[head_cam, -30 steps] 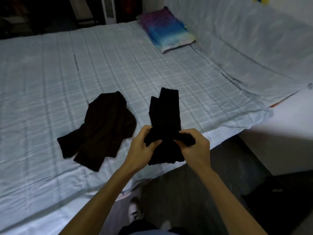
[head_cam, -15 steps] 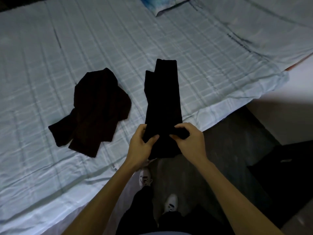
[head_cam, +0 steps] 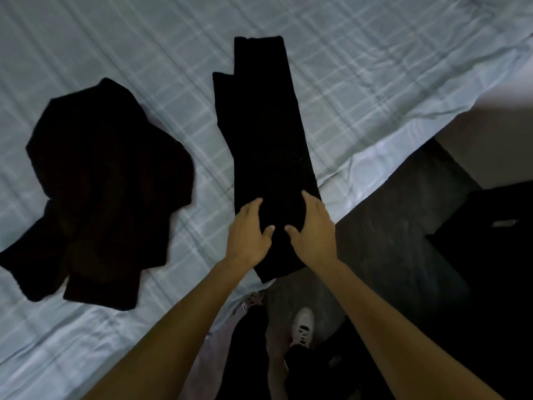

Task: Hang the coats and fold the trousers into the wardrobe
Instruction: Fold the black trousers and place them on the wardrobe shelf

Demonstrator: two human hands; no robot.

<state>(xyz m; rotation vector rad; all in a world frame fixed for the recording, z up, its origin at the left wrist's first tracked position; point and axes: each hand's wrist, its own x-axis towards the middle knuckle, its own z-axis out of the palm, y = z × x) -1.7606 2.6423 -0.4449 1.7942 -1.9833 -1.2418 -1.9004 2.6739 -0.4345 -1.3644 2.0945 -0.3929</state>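
Note:
A pair of black trousers (head_cam: 265,134) lies lengthwise on the pale checked bed sheet (head_cam: 360,82), folded into a long narrow strip. Its near end hangs just past the bed's edge. My left hand (head_cam: 248,229) and my right hand (head_cam: 315,226) rest side by side on that near end, with fingers straight and thumbs turned toward each other. A crumpled black coat (head_cam: 106,183) lies on the sheet to the left of the trousers, apart from them.
The bed's edge runs diagonally from lower left to upper right. Dark floor (head_cam: 389,226) lies beside it, with my white shoe (head_cam: 302,327) below. A black boxy object (head_cam: 490,241) stands at the right.
My hands have let go of the bunched fold they pinched and now lie flat on the trousers. The view has moved closer and tilted down, so the pillow is out of frame.

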